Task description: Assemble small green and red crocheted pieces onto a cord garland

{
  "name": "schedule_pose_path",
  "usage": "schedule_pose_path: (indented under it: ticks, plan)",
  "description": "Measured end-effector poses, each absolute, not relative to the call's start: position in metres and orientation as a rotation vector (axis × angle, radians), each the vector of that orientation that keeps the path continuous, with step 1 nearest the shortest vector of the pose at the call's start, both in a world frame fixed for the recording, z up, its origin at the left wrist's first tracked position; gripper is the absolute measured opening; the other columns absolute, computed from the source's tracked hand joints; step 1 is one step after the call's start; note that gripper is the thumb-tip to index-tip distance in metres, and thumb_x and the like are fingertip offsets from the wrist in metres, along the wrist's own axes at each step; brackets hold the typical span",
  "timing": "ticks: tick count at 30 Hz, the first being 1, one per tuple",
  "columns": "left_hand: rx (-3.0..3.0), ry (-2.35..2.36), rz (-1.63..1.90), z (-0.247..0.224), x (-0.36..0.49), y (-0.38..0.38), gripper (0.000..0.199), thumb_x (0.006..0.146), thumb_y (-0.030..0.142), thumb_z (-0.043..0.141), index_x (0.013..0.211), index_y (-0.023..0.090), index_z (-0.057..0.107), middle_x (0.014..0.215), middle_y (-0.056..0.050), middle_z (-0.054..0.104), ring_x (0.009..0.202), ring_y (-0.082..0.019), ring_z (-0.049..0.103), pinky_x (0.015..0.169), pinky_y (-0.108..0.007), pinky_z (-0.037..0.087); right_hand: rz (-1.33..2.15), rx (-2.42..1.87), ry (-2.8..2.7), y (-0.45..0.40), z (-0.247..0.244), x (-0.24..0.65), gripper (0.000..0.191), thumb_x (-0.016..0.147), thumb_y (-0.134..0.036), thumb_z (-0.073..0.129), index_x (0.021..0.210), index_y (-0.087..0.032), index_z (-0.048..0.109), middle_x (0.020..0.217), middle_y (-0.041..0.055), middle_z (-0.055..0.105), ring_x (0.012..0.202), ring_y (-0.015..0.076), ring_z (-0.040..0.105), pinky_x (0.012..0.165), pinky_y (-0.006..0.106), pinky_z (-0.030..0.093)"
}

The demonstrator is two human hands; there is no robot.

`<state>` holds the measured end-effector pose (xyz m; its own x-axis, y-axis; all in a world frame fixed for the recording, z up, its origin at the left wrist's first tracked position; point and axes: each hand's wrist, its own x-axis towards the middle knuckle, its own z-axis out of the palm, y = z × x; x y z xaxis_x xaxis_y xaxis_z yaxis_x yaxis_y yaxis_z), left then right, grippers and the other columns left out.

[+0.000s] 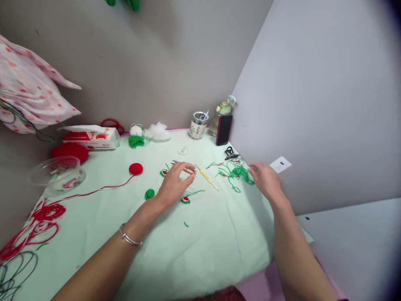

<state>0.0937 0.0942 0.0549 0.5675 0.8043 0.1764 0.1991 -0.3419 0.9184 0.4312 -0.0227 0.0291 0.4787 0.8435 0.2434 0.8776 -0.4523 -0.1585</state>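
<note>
My left hand (177, 182) curls its thumb and fingers around the orange handles of a pair of scissors (190, 171), whose blades point away to the left. Just right of it lies a yellow crochet hook (206, 176). Small green, white and red crocheted pieces rest close by, one (186, 200) below the hand and one (163, 172) beyond it. My right hand (266, 179) has its fingers bent together at the edge of a tangle of green yarn scraps (238, 172); its fingertips are partly hidden. A round green piece (149, 194) sits left of my left wrist.
A red ball (135, 169) trails yarn toward a red yarn heap (48, 212). Along the back stand a tissue pack (94, 138), green yarn (136, 141), white stuffing (158, 132), a pen tin (198, 126), and a phone (224, 130) against a bottle (224, 108). A plastic tub (67, 179) is left.
</note>
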Motion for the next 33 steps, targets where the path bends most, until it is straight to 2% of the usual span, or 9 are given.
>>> schedule_pose_path:
  ticks: [6, 10, 13, 17, 21, 24, 26, 29, 33]
  plan:
    - [1.835, 0.75, 0.717, 0.054, 0.1, 0.081, 0.016, 0.087, 0.025, 0.057, 0.101, 0.023, 0.065, 0.115, -0.005, 0.065, 0.112, -0.023, 0.058, 0.097, -0.038, 0.045, 0.098, -2.326, -1.467, 0.006, 0.019, 0.418, 0.023, 0.076, -0.024, 0.066, 0.099, -0.02, 0.072, 0.103, 0.0108, 0.069, 0.092, 0.0236, 0.063, 0.079, 0.032, 0.044]
    - [1.808, 0.745, 0.715, 0.057, 0.091, 0.082, 0.016, 0.088, 0.026, 0.056, 0.101, 0.023, 0.065, 0.116, -0.004, 0.066, 0.114, -0.023, 0.058, 0.097, -0.038, 0.045, 0.147, -2.165, -1.318, 0.0, 0.034, 0.43, 0.033, 0.08, -0.042, 0.062, 0.1, -0.017, 0.069, 0.089, 0.0085, 0.067, 0.079, 0.0212, 0.06, 0.073, 0.033, 0.046]
    - [1.77, 0.736, 0.74, 0.062, 0.089, 0.086, 0.015, 0.088, 0.024, 0.057, 0.099, 0.022, 0.066, 0.114, -0.004, 0.067, 0.114, -0.022, 0.058, 0.104, -0.039, 0.041, 0.299, -1.838, -1.147, -0.011, 0.053, 0.433, 0.042, 0.087, -0.057, 0.049, 0.098, -0.02, 0.066, 0.091, 0.0071, 0.066, 0.074, 0.0186, 0.058, 0.063, 0.03, 0.047]
    - [1.706, 0.687, 0.736, 0.062, 0.098, 0.084, 0.013, 0.088, 0.024, 0.058, 0.097, 0.021, 0.066, 0.106, -0.005, 0.068, 0.104, -0.02, 0.06, 0.1, -0.037, 0.043, 0.639, -1.403, -0.935, -0.022, 0.076, 0.413, 0.032, 0.085, -0.052, 0.062, 0.092, -0.021, 0.067, 0.099, 0.0079, 0.067, 0.069, 0.0144, 0.052, 0.049, 0.024, 0.038]
    - [1.607, 0.584, 0.705, 0.06, 0.11, 0.071, 0.034, 0.086, 0.024, 0.061, 0.12, 0.022, 0.06, 0.114, -0.006, 0.063, 0.088, -0.015, 0.06, 0.083, -0.031, 0.05, 0.915, -1.357, -0.994, -0.026, 0.083, 0.368, 0.039, 0.087, -0.054, 0.062, 0.1, -0.018, 0.067, 0.092, 0.0078, 0.068, 0.056, 0.0102, 0.044, 0.042, 0.023, 0.028]
    - [1.656, 0.436, 0.671, 0.058, 0.114, 0.063, 0.049, 0.085, 0.023, 0.065, 0.132, 0.026, 0.055, 0.127, -0.007, 0.055, 0.086, -0.013, 0.06, 0.08, -0.029, 0.051, 1.253, -1.337, -1.068, -0.021, 0.074, 0.328, 0.039, 0.086, -0.052, 0.065, 0.106, -0.019, 0.062, 0.088, 0.0064, 0.067, 0.056, 0.0107, 0.052, 0.044, 0.022, 0.034]
    - [1.718, 0.375, 0.669, 0.056, 0.114, 0.062, 0.038, 0.085, 0.021, 0.063, 0.123, 0.025, 0.062, 0.123, -0.007, 0.056, 0.088, -0.014, 0.061, 0.081, -0.029, 0.051, 1.419, -1.306, -1.128, -0.015, 0.064, 0.306, 0.041, 0.085, -0.051, 0.068, 0.107, -0.017, 0.061, 0.079, 0.0039, 0.065, 0.056, 0.0108, 0.055, 0.046, 0.021, 0.036]
    - [1.713, 0.469, 0.724, 0.05, 0.109, 0.07, 0.024, 0.084, 0.02, 0.062, 0.108, 0.022, 0.065, 0.11, -0.005, 0.061, 0.088, -0.016, 0.061, 0.081, -0.03, 0.05, 1.509, -1.304, -1.132, -0.008, 0.053, 0.289, 0.043, 0.082, -0.048, 0.072, 0.108, -0.015, 0.063, 0.067, -0.0018, 0.059, 0.048, 0.0068, 0.048, 0.045, 0.019, 0.033]
    - [1.454, 0.711, 0.807, 0.045, 0.094, 0.089, 0.027, 0.079, 0.026, 0.067, 0.103, 0.02, 0.057, 0.1, -0.004, 0.066, 0.083, -0.016, 0.063, 0.078, -0.031, 0.052, 1.438, -1.414, -1.088, -0.008, 0.052, 0.298, 0.037, 0.083, -0.046, 0.071, 0.105, -0.016, 0.065, 0.058, -0.0058, 0.051, 0.045, 0.0049, 0.038, 0.044, 0.019, 0.026]
